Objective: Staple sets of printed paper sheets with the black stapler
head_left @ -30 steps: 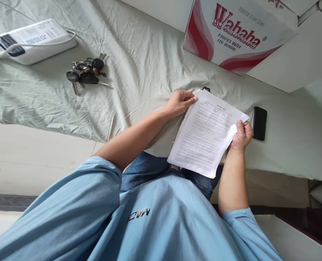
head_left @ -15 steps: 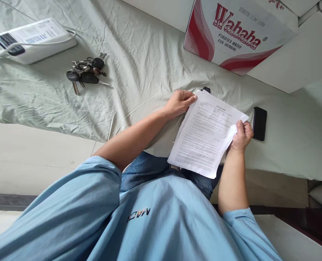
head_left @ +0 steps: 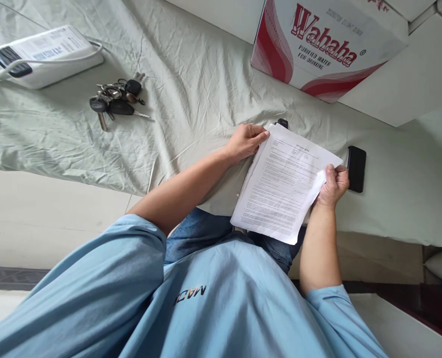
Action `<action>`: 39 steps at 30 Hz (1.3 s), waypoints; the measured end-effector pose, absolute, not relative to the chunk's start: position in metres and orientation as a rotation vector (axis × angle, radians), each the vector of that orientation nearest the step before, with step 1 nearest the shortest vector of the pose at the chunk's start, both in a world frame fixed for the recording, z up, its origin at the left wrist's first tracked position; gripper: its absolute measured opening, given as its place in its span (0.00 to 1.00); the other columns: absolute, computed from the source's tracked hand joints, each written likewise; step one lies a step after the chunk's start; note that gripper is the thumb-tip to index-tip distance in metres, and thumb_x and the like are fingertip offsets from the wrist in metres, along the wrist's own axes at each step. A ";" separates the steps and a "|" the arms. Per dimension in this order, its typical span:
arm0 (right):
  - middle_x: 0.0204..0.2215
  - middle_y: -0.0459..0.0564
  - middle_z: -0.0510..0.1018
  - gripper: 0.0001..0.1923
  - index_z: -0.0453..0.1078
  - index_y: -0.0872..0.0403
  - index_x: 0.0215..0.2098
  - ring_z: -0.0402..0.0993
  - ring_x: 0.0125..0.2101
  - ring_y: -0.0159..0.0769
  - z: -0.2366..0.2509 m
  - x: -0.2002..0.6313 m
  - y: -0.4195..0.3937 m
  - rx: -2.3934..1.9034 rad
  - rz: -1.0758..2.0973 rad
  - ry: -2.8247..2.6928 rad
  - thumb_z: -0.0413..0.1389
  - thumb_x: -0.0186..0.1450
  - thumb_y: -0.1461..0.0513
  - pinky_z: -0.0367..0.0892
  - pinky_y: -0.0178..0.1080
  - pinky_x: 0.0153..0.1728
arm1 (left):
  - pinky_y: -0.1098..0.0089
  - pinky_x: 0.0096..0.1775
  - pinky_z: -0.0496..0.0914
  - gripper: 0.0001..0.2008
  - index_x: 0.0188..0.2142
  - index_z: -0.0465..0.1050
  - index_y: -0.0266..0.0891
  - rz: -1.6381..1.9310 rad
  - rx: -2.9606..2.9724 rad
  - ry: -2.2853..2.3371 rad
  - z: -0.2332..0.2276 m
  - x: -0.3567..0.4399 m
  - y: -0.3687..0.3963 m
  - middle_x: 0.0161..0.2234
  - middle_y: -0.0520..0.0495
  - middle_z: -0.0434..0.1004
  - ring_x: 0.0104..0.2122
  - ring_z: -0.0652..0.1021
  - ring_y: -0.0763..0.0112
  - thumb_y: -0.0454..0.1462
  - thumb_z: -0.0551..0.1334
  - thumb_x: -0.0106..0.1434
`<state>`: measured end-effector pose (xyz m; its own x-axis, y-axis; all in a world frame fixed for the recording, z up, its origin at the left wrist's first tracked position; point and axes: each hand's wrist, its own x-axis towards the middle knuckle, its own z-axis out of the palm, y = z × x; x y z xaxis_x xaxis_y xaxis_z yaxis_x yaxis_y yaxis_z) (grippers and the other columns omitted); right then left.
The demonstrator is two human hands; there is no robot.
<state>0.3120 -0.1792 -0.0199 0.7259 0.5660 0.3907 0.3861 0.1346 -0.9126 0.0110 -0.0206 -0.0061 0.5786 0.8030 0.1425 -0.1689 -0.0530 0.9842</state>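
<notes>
I hold a stack of printed white papers [head_left: 280, 189] over the edge of a bed covered with a pale green sheet [head_left: 191, 84]. My left hand [head_left: 245, 141] grips the stack's upper left corner. My right hand [head_left: 332, 185] pinches its right edge, thumb on top. A small black object [head_left: 282, 122] peeks out just behind the papers' top corner.
A black phone [head_left: 356, 168] lies on the sheet right beside my right hand. A bunch of keys [head_left: 116, 97] and a white device with a cable [head_left: 42, 54] lie at the far left. A Wahaha water carton [head_left: 325, 44] stands behind.
</notes>
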 end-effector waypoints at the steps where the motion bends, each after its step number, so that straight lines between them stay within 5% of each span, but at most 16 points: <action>1: 0.28 0.40 0.61 0.30 0.70 0.48 0.32 0.61 0.31 0.34 -0.020 0.313 -0.180 -1.481 0.139 -0.823 0.75 0.61 0.37 0.65 0.39 0.35 | 0.68 0.23 0.58 0.37 0.31 0.73 0.42 0.867 1.393 0.573 -0.006 0.011 -0.021 0.19 0.55 0.62 0.20 0.64 0.76 0.72 0.69 0.69; 23: 0.25 0.38 0.60 0.33 0.69 0.49 0.27 0.56 0.28 0.31 -0.015 0.313 -0.184 -1.525 0.136 -0.857 0.74 0.61 0.33 0.59 0.40 0.33 | 0.68 0.23 0.58 0.37 0.32 0.76 0.41 0.858 1.477 0.605 -0.005 0.011 -0.022 0.19 0.54 0.62 0.21 0.64 0.74 0.72 0.67 0.71; 31: 0.27 0.39 0.62 0.32 0.67 0.47 0.29 0.66 0.29 0.34 -0.021 0.310 -0.178 -1.463 0.180 -0.789 0.72 0.60 0.33 0.70 0.42 0.36 | 0.67 0.24 0.56 0.32 0.28 0.73 0.42 0.882 1.562 0.650 -0.003 0.011 -0.022 0.19 0.54 0.62 0.21 0.61 0.74 0.65 0.69 0.75; 39: 0.37 0.49 0.80 0.27 0.76 0.49 0.34 0.78 0.35 0.39 -0.019 0.306 -0.177 -1.554 0.157 -0.804 0.68 0.67 0.36 0.74 0.43 0.34 | 0.66 0.27 0.57 0.27 0.29 0.72 0.42 0.861 1.609 0.672 0.002 0.009 -0.023 0.21 0.53 0.63 0.23 0.62 0.73 0.56 0.68 0.78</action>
<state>0.3062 -0.1771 -0.0191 0.7421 0.5677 0.3563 0.3920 0.0635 -0.9178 0.0086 -0.0226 0.0021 0.5691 0.8028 0.1782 -0.0217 -0.2019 0.9792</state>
